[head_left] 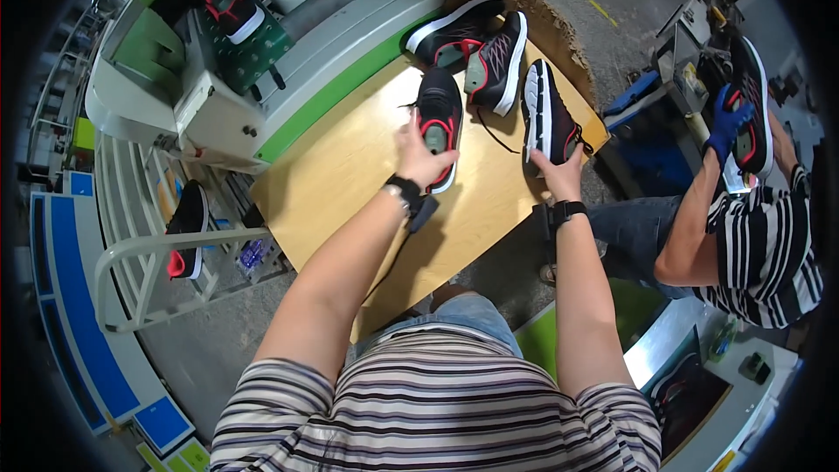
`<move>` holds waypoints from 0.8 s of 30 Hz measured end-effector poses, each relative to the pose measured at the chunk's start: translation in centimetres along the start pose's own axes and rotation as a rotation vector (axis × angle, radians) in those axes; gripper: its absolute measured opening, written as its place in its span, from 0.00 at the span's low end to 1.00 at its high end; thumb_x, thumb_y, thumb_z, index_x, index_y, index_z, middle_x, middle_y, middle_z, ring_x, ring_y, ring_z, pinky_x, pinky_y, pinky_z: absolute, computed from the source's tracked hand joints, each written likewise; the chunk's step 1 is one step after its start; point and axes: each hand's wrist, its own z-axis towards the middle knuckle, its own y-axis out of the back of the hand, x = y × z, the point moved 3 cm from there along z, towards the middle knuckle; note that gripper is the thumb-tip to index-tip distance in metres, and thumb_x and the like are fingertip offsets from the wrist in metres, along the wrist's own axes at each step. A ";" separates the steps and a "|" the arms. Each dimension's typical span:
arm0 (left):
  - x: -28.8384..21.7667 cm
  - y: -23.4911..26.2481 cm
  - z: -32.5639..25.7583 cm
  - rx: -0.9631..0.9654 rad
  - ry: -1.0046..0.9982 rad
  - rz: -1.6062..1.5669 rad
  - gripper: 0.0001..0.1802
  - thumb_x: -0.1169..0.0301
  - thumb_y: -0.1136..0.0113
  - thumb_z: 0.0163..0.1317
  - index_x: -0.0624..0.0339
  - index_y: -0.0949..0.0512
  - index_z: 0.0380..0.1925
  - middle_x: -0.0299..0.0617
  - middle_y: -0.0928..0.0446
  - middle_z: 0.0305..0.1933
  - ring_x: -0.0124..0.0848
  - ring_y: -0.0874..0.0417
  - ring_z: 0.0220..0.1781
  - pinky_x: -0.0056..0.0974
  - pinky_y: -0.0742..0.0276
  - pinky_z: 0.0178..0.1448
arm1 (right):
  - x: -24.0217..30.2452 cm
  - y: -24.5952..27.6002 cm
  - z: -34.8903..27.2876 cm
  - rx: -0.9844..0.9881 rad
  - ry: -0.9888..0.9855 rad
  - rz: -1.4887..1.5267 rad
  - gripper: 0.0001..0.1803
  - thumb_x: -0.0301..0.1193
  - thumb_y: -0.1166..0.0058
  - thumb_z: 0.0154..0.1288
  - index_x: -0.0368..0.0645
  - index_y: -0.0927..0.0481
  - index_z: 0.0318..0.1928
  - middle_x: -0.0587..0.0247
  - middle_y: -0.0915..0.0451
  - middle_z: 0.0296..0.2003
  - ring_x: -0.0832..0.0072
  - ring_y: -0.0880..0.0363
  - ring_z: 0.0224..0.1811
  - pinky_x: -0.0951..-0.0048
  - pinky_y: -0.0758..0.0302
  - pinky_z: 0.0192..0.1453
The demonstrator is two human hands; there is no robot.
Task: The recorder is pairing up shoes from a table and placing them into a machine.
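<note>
Table [323,210] has room over on the left, but the right shoe [548,114] is by the right edge and two shoes [502,61] crowd the far end. Grip kinda hides the backs of both held ones. Left hand [421,156] grasps the left shoe's [441,92] rear, right hand [562,177] the right shoe's heel, sole leftward.

You have a pale wooden table [323,183]: first black shoe [459,19] and second black shoe [500,61] near its far edge; third shoe [440,92] upright mid-table; fourth shoe [554,109] on its side, toward the right corner.
</note>
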 end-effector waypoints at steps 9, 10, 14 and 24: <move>-0.4 3.3 -2.8 0.249 0.129 -0.493 0.55 0.78 0.35 0.49 0.60 0.57 0.74 0.52 0.33 0.63 0.42 0.29 0.63 0.41 0.32 0.66 | -1.1 -0.5 -2.8 -0.199 -0.080 0.040 0.58 0.46 0.21 0.43 0.29 0.40 0.68 0.40 0.34 0.61 0.50 0.33 0.63 0.58 0.34 0.67; 1.7 5.0 -4.2 0.243 0.164 -0.517 0.55 0.80 0.36 0.49 0.61 0.58 0.74 0.51 0.33 0.63 0.41 0.29 0.63 0.40 0.31 0.66 | -0.9 -1.4 -2.1 0.124 -0.237 0.542 0.53 0.45 0.22 0.45 0.26 0.35 0.64 0.41 0.30 0.61 0.55 0.28 0.60 0.64 0.30 0.64; 5.5 8.1 -11.3 0.168 0.169 -0.534 0.54 0.78 0.38 0.51 0.63 0.60 0.74 0.55 0.36 0.66 0.44 0.30 0.66 0.43 0.33 0.69 | -4.3 -2.9 -0.6 0.076 -0.175 0.469 0.54 0.44 0.21 0.46 0.26 0.39 0.65 0.43 0.28 0.59 0.61 0.27 0.59 0.67 0.30 0.63; 10.0 16.9 -25.2 0.249 0.368 -0.537 0.43 0.53 0.38 0.67 0.58 0.48 0.73 0.50 0.42 0.73 0.40 0.34 0.68 0.40 0.26 0.57 | 5.5 -2.3 -19.8 0.241 0.135 0.461 0.43 0.42 0.26 0.53 0.32 0.39 0.58 0.45 0.27 0.52 0.64 0.26 0.52 0.66 0.28 0.58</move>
